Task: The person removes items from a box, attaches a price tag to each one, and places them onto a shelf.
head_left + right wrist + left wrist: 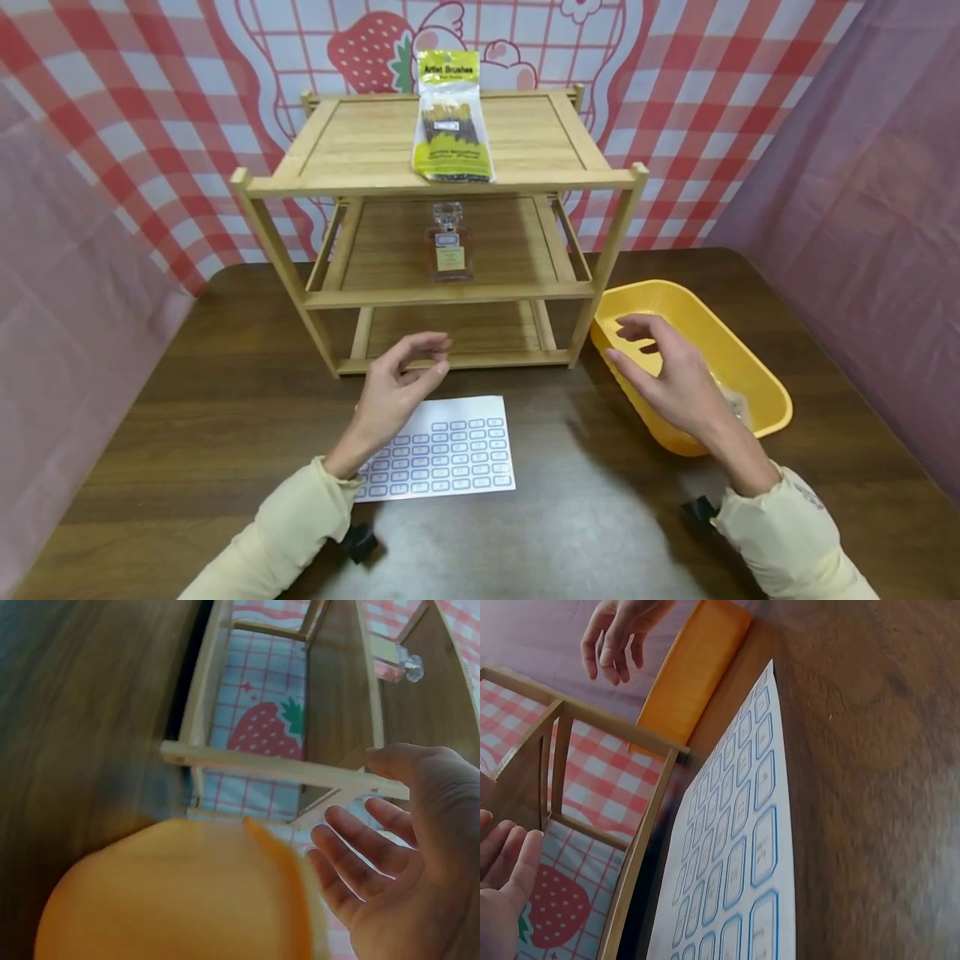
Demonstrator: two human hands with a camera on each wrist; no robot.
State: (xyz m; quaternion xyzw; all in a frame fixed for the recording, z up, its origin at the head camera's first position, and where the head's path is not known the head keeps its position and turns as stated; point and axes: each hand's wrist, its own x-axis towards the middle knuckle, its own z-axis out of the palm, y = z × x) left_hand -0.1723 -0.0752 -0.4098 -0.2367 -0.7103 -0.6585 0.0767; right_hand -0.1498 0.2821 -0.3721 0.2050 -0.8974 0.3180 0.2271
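My left hand [392, 390] hovers over a sheet of blue-bordered labels [457, 454], its fingers loosely bent and holding nothing. In the left wrist view the sheet [735, 825] lies flat on the wooden table. Above the yellow basin [738, 346], my right hand [678, 383] hangs with thumb and fingers apart, nothing between them. The right wrist view shows this hand [416, 877] beside the shelf, with the basin [180, 892] below. A small clear packet [735, 404] lies in the basin, partly hidden by the right wrist.
A three-tier wooden shelf [450, 292] stands at the back of the table. A labelled pack of artist brushes [452, 121] lies on its top tier. On the middle tier stands a perfume bottle [450, 246] bearing a label. A checked cloth [697, 125] hangs behind.
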